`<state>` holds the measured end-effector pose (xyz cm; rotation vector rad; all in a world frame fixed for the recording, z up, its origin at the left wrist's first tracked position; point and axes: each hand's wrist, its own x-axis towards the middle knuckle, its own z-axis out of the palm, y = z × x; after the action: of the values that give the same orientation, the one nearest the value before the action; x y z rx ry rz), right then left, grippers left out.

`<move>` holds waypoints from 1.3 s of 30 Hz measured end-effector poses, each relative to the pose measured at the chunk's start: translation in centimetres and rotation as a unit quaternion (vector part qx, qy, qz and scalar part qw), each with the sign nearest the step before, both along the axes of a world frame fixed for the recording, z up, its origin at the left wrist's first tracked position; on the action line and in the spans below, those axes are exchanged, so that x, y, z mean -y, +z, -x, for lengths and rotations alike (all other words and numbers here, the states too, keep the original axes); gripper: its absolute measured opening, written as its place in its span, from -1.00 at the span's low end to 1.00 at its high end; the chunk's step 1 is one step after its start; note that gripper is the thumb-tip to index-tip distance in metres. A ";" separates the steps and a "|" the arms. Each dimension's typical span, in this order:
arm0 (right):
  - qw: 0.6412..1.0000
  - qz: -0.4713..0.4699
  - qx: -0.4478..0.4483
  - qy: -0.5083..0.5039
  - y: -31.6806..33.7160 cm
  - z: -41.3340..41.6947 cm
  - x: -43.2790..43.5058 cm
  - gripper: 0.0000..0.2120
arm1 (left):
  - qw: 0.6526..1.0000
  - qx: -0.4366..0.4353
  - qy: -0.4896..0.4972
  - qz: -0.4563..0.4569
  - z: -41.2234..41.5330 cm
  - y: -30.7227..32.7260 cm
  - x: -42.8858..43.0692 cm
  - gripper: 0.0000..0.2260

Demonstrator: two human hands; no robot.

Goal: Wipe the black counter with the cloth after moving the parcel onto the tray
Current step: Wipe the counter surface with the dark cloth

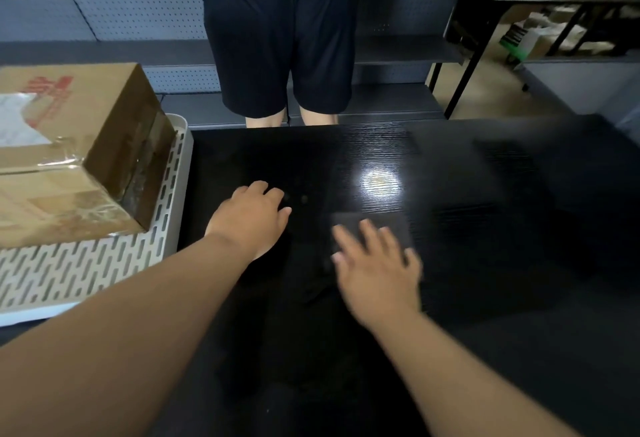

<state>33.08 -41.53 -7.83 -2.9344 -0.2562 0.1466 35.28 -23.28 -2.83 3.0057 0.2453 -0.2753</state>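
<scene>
Cloth (372, 230): dark, flat, likely soft and light; right hand (377, 268) spread on its 6 o'clock edge. Left hand (251, 218) flat, empty. Parcel (69, 156) on tray (86, 270), 9 o'clock

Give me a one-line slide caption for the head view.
Parcel on the slotted tray; right hand on the dark cloth, left hand flat on the black counter.

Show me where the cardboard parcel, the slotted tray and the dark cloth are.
cardboard parcel (65, 173): head view, on its taped top face.
slotted tray (79, 267): head view, on the bare slotted floor in front of the parcel.
dark cloth (377, 225): head view, on the part beyond the right hand's fingers.
</scene>
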 end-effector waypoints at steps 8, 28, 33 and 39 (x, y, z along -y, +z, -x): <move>0.972 0.004 -0.157 -0.177 1.3 -8.3 0.5 -0.53 | 0.999 -0.012 0.045 0.014 1.4 -1.4 -1.1 -0.60; 0.960 0.018 -0.171 0.222 1.6 -10.6 -16.9 -0.47 | 0.969 0.155 0.155 0.117 -0.7 -1.3 -6.4 -0.67; 0.984 0.016 -0.144 0.102 1.1 -16.1 -14.7 -0.56 | 0.979 0.125 0.135 0.091 -0.3 -1.2 -7.1 -0.65; 0.988 0.051 -0.142 0.029 1.3 -18.7 -12.4 -0.55 | 0.979 0.147 0.115 0.083 0.0 0.0 -8.5 -0.66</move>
<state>51.77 -29.12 -6.49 -2.9561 -0.2982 0.5967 35.29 -14.77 -2.84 2.7693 0.5074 0.1623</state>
